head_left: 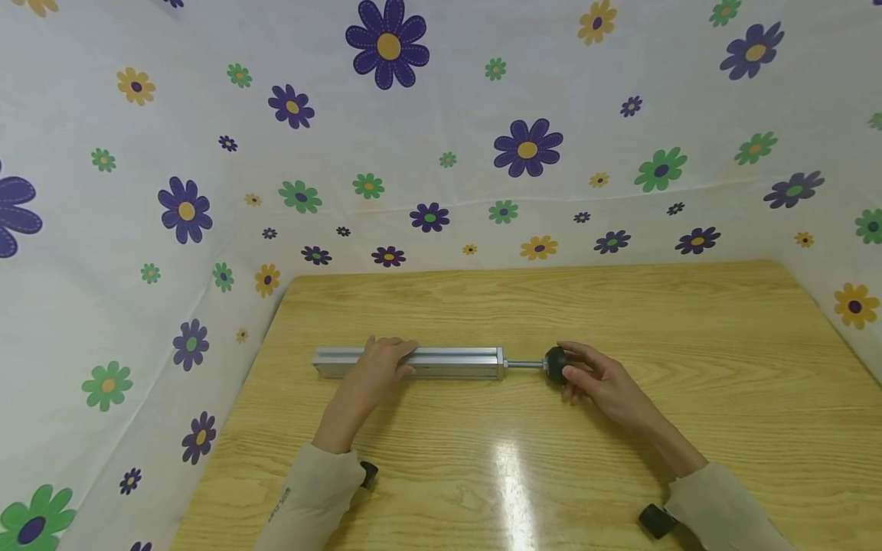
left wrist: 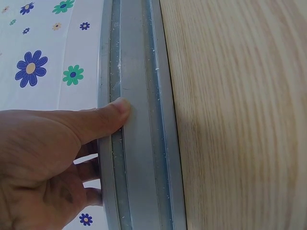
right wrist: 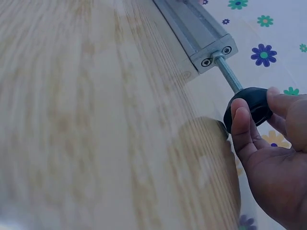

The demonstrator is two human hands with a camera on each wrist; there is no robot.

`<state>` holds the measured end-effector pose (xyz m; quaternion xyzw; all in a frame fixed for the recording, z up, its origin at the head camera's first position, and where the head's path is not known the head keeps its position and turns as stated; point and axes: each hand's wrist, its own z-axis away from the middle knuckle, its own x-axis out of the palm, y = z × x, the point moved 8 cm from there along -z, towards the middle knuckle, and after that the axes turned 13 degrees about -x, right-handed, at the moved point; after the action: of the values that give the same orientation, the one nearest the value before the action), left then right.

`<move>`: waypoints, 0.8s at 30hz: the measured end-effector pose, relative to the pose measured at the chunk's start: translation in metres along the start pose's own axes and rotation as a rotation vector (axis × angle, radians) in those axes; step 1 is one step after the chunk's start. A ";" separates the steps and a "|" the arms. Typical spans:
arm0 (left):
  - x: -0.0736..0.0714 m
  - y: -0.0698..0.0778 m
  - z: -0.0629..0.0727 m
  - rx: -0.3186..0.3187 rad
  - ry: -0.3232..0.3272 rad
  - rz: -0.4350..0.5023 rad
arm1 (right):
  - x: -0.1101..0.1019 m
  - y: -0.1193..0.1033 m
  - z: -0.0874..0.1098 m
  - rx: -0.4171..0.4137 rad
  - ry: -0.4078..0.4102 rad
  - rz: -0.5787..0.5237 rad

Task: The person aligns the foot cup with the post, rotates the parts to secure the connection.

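Observation:
A silver aluminium profile (head_left: 455,363) with long grooves lies lengthwise across the wooden table. My left hand (head_left: 375,371) grips it left of its middle; in the left wrist view the thumb (left wrist: 120,108) lies on its face and the other fingers go behind it. From the profile's right end plate (right wrist: 216,53), which has two screws, sticks out a threaded rod (head_left: 525,364). This rod belongs to a levelling foot with a round black base (head_left: 553,366). My right hand (head_left: 606,386) pinches that base between thumb and fingers, partly covering it.
The wood-grain table (head_left: 441,436) reaches back to a white flower-printed cloth (head_left: 441,115) that hangs behind and at both sides. A black wrist device shows at the left cuff (head_left: 369,474) and another at the right cuff (head_left: 658,522).

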<state>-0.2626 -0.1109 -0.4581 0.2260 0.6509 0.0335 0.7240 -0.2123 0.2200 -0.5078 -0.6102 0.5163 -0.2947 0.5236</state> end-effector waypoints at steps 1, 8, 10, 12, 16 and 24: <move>0.000 0.000 0.000 -0.002 -0.001 0.001 | 0.000 0.000 0.000 0.006 -0.001 0.002; 0.000 0.000 0.000 -0.005 -0.003 0.006 | 0.001 -0.001 0.000 0.033 -0.045 0.060; 0.000 0.000 0.000 0.002 0.003 0.005 | 0.001 0.000 0.000 0.044 -0.051 0.061; 0.000 0.000 0.000 0.005 0.003 0.006 | 0.001 0.000 0.000 0.046 -0.051 0.049; 0.000 0.000 0.001 0.003 -0.003 0.006 | 0.001 0.001 -0.001 0.019 -0.036 0.007; -0.001 0.000 0.001 -0.004 -0.007 0.006 | -0.001 0.000 0.000 -0.032 -0.023 -0.022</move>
<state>-0.2618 -0.1112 -0.4575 0.2266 0.6475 0.0361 0.7267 -0.2131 0.2212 -0.5077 -0.6274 0.5083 -0.2850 0.5164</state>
